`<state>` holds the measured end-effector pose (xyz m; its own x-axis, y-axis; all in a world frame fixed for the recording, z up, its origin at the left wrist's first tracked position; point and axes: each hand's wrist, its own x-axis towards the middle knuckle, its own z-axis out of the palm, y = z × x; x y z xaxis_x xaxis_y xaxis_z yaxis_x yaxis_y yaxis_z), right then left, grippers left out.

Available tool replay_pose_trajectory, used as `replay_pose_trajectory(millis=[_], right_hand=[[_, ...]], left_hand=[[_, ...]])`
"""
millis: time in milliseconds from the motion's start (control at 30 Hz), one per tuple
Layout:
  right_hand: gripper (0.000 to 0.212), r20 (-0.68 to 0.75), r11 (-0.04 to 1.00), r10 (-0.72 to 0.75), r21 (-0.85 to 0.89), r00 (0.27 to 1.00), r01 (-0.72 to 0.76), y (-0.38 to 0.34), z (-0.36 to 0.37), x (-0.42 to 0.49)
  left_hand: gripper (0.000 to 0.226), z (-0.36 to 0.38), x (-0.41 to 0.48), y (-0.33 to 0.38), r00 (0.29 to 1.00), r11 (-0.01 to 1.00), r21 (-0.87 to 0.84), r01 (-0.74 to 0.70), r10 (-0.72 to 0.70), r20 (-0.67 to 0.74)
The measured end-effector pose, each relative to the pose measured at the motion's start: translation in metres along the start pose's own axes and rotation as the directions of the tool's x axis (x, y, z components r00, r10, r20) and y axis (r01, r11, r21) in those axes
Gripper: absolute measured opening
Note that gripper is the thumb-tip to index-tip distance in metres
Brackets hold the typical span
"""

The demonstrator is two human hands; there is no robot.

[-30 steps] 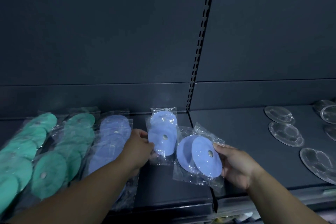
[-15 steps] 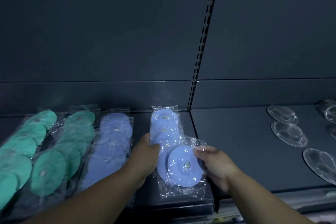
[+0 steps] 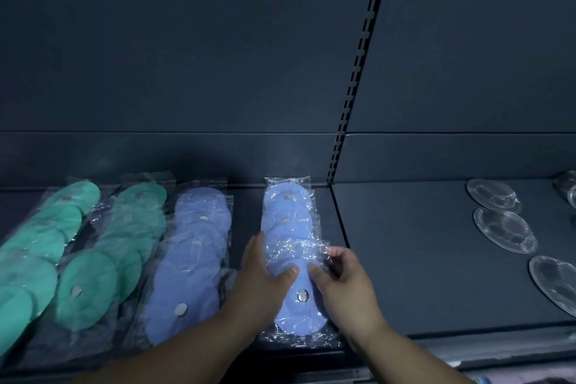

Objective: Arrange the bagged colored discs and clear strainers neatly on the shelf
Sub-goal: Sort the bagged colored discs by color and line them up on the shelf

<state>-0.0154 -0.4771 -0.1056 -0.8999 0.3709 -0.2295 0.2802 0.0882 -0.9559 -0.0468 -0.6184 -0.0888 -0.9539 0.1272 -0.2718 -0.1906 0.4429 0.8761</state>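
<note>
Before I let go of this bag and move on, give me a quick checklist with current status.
1. Front blue bag in line with the right blue row: ok.
2. It overlaps that row's next bag: ok.
3. Its front edge inside the shelf lip: cannot tell, it is very near.
4. Left hand off it: not ok, pressing its left side.
5. Right hand off it: not ok, pinching its right edge.
6. Strainers lined up: not ok, unevenly spaced.
</note>
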Motion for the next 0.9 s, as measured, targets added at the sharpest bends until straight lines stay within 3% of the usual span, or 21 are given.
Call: replay_pose_trajectory(millis=[200, 367, 467, 567, 633, 733, 900], right_hand=[[0.018, 0.099, 0.994, 0.086, 0.064, 0.991, -0.093, 0.005, 0.001, -0.004], [0.022, 0.100, 0.996, 0.030, 0.081, 0.994, -0.039, 0.000, 0.004, 0.011], [0.048, 0.117, 0.998, -0.050, 0.054, 0.992, 0.044, 0.004, 0.001, 0.008], [0.085, 0.142, 0.989, -0.066, -0.122, 0.988, 0.084, 0.016, -0.001, -0.005], [0.094, 0.144, 0.980, -0.069, -0.177, 0.987, 0.095, 0.020, 0.000, -0.011], [0.094, 0.144, 0.985, -0.060, -0.153, 0.988, 0.082, 0.020, -0.002, -0.008], [0.082, 0.169, 0.988, -0.054, -0.135, 0.984, 0.077, 0.014, 0.001, -0.001]], left_hand=[[0.084, 0.007, -0.004, -0.012, 0.998, 0.997, 0.061, -0.055, 0.053, 0.036], [0.089, 0.003, 0.007, -0.001, 0.995, 0.995, 0.013, -0.103, 0.103, -0.015], [0.098, 0.003, 0.005, -0.005, 0.993, 0.993, 0.004, -0.117, 0.117, -0.007], [0.102, 0.010, -0.003, -0.017, 0.991, 0.992, 0.010, -0.130, 0.130, -0.018], [0.106, 0.013, -0.005, -0.020, 0.993, 0.993, 0.020, -0.118, 0.118, -0.014], [0.108, 0.013, -0.002, -0.020, 0.995, 0.995, -0.012, -0.096, 0.096, -0.014], [0.086, 0.017, 0.000, -0.010, 0.998, 0.997, 0.035, -0.066, 0.066, 0.003]])
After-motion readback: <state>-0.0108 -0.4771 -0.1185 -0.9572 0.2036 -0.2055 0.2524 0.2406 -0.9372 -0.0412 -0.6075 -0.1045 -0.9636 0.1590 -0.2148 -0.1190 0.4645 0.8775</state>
